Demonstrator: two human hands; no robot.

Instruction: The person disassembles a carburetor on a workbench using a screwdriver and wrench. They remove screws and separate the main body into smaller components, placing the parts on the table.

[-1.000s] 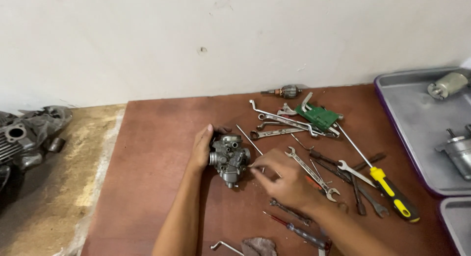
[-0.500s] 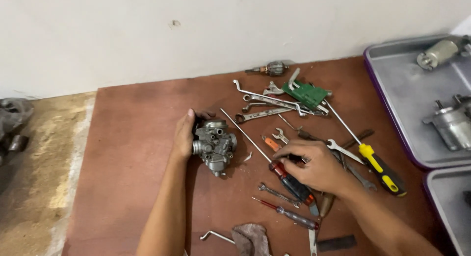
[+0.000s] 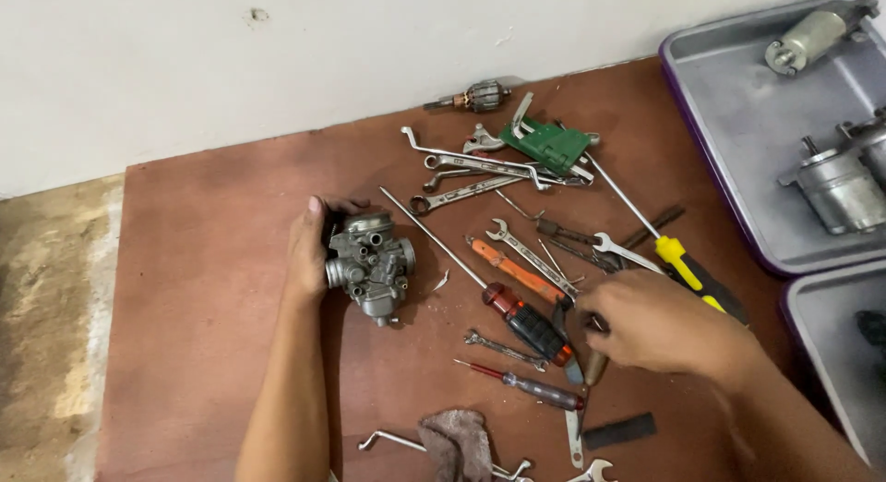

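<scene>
Head view: nearest to me, my left hand [image 3: 309,251] is wrapped around the left side of a grey metal carburetor [image 3: 371,263], thumb over its top, holding it on the brown board [image 3: 203,260]. My right hand [image 3: 660,330] is down among the loose tools to the right, fingers curled at a spot where several handles cross. I cannot tell whether it has closed on one of them or is only touching. The two hands are well apart, with the carburetor beside the left one and clear of the right.

I judge the carburetor to be heavy for its size, rigid cast metal, lumpy with small brass fittings and screws that could bend or snag. The body looks like the best place to grip it, across its broad sides, not by the thin protruding parts. It may be oily and a bit slick.

Just left of my right hand lies a screwdriver with a red and black handle [image 3: 531,325], its long shaft pointing toward the carburetor. A yellow-handled screwdriver [image 3: 688,270] lies just beyond the right hand. Farther out are wrenches [image 3: 480,173], a green circuit board [image 3: 546,145], and, far right, a grey tray [image 3: 729,122] holding small motors.
</scene>
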